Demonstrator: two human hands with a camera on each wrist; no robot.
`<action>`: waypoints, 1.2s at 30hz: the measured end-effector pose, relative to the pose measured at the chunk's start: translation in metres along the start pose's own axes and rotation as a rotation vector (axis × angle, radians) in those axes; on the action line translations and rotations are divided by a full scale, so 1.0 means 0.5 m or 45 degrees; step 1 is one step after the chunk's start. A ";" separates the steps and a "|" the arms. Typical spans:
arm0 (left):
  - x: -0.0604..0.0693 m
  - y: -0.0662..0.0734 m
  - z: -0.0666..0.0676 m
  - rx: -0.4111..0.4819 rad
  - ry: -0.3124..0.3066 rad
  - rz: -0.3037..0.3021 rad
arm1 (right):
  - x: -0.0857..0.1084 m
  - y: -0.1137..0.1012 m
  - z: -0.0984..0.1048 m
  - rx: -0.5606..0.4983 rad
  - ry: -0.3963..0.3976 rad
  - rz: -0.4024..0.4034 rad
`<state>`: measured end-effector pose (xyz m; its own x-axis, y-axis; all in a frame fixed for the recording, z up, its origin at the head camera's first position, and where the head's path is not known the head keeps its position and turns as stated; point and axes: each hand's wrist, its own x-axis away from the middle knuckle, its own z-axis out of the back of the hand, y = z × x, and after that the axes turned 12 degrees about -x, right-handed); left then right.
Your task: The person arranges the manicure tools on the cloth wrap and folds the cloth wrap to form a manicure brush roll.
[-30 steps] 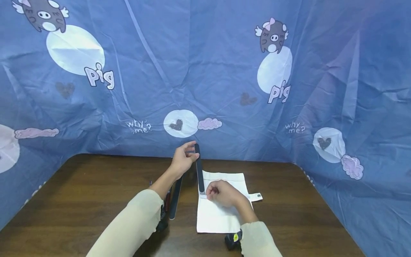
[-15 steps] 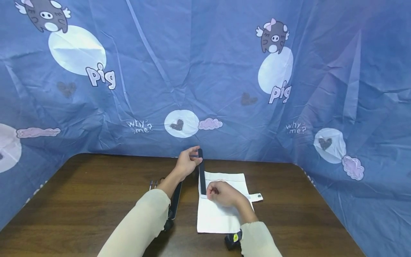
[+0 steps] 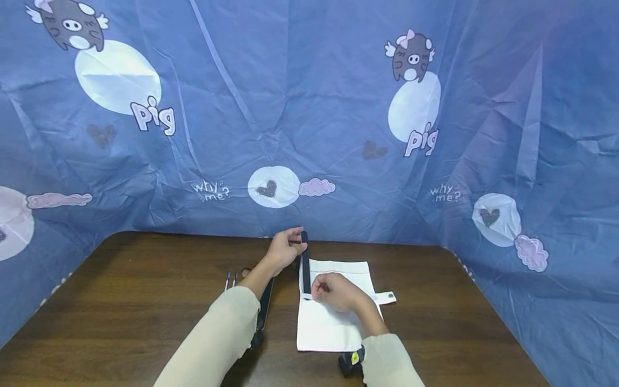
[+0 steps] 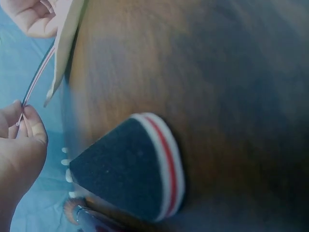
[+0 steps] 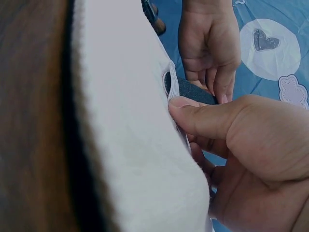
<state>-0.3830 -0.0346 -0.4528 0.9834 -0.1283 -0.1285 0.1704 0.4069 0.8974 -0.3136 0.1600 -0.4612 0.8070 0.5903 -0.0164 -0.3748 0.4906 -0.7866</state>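
My left hand (image 3: 285, 251) pinches the upper end of a long black nail file (image 3: 306, 271), held tilted over the left edge of a white fabric pouch (image 3: 329, 330). In the right wrist view the file's rounded tip passes behind a white elastic band (image 5: 175, 89) on the pouch. My right hand (image 3: 338, 292) pinches that band between thumb and fingers; some fingers are hidden behind the fabric. On the table left of the pouch lies a second nail file (image 4: 120, 169), black with a white and red layered edge, partly covered by my left forearm.
Two slim pen-like sticks (image 3: 231, 280) lie left of my left forearm. Near the second file is a blurred dark-red item (image 4: 99, 221) with a brown end. A snap strap (image 3: 387, 296) sticks out right of the pouch. Blue printed cloth (image 3: 217, 134) hangs behind the brown table (image 3: 145, 301).
My left hand has moved right and down, bringing the nail file's lower tip from above the elastic band to under it. My right hand has stayed in place on the band.
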 end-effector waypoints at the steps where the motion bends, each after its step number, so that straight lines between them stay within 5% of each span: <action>1: 0.000 -0.002 0.000 0.005 -0.006 0.003 | 0.000 0.002 0.000 0.002 0.001 0.002; 17: 0.001 -0.011 0.003 0.085 -0.153 0.083 | -0.001 0.003 -0.001 -0.012 -0.027 -0.011; 36: 0.004 -0.011 0.017 -0.102 -0.258 0.112 | -0.005 0.007 0.001 0.015 -0.023 0.003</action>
<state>-0.3825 -0.0446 -0.4546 0.9634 -0.2646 0.0432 0.0970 0.4941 0.8640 -0.3168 0.1605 -0.4637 0.7979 0.6028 -0.0068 -0.3820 0.4969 -0.7793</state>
